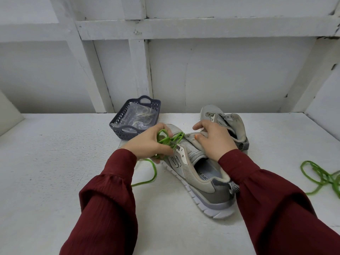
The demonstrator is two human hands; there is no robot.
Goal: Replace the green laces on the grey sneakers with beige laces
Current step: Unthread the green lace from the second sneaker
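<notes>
Green lace [170,138] is bunched in loops in the left hand [149,145], whose fingers curl tight around it over the toe end of the grey sneaker [204,183]; one strand trails down from that hand onto the white table [55,162], left of the sneaker. The right hand [216,139] grips the sneaker's tongue, fingers bent over it. The insole [208,172] shows the letters "ORY FO"; the rest is hidden. The sneaker lies tilted on its side, with a white sole and worn suede. Just behind it stands the second sneaker [223,118], with no lace. A dark mesh basket [117,127] holding clear packets sits behind the sneaker's toe. Well to its right lies a loose green lace [322,178].
</notes>
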